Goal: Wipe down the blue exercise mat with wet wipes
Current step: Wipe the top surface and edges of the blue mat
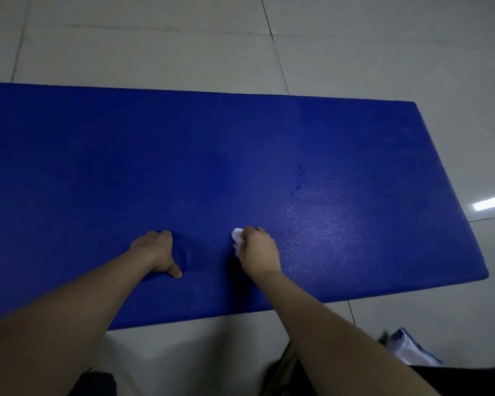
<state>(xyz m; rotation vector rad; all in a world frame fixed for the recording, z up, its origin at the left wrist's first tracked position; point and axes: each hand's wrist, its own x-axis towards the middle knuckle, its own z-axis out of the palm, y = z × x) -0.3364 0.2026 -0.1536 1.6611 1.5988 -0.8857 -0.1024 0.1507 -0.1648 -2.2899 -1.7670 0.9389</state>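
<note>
A blue exercise mat (pixel 183 155) lies flat across the tiled floor, its right end in view. My right hand (pixel 259 251) grips a crumpled white wet wipe (pixel 237 237) and holds it against the mat near the front edge. A wet sheen covers the mat to the right of that hand. My left hand (pixel 157 252) presses down on the mat, thumb out to the side; its fingers are hidden behind the back of the hand and dent the foam.
Pale floor tiles (pixel 155 47) surround the mat. A white and blue packet (pixel 409 348) lies on the floor at the lower right, near my right forearm. Dark clothing shows along the bottom edge.
</note>
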